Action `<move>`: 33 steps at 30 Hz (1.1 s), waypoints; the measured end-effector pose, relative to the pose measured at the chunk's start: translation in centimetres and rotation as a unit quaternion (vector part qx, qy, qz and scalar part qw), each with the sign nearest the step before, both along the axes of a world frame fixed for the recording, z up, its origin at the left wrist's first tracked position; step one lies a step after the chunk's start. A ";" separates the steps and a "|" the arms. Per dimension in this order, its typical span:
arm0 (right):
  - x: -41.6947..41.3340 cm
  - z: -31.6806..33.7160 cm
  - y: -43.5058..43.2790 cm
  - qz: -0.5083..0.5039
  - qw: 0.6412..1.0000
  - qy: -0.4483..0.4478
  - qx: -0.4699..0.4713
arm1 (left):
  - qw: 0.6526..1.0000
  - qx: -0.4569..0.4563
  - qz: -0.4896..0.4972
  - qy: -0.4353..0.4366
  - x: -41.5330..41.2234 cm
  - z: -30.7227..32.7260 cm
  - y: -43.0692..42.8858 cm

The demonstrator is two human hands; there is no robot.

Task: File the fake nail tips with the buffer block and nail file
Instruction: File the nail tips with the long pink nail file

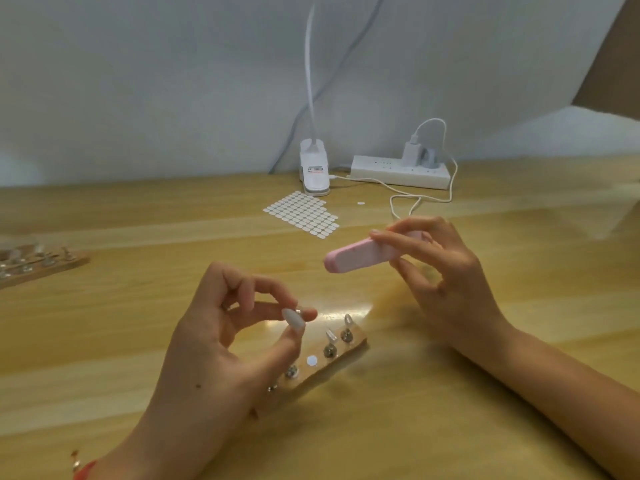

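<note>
Left hand (221, 327) pinches a nail tip (293, 319) (fingertip grip); right hand (440, 268) clamps the buffer block (360, 255), which juts leftward.

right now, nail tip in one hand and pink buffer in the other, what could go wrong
1. The left hand holds the nail tip in a fingertip grip only; buffer pressure could flick it loose.
2. The right hand holds the pink buffer block by one end, so the free end may wobble.
3. The left hand hangs just above the wooden holder; it could knock the mounted tips.
</note>
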State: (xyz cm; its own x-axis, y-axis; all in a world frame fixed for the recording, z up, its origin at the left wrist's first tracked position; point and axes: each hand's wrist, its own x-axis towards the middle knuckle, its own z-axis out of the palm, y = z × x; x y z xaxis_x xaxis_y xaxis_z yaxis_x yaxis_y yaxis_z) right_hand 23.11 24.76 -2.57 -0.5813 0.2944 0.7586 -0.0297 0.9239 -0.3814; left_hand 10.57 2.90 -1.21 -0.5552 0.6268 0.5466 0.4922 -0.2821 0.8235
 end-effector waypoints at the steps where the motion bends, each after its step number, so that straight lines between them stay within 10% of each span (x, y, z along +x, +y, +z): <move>1: 0.0 0.0 0.0 0.001 1.000 0.000 -0.006 | 1.000 -0.001 0.001 0.005 0.2 0.0 0.0; 14: 0.2 0.1 0.0 0.024 0.999 -0.017 -0.037 | 0.962 -0.223 0.033 0.155 0.7 -0.9 0.0; 33: 0.0 0.2 -1.0 0.036 0.999 -0.024 -0.032 | 0.924 -0.249 0.098 0.273 0.4 -0.4 0.0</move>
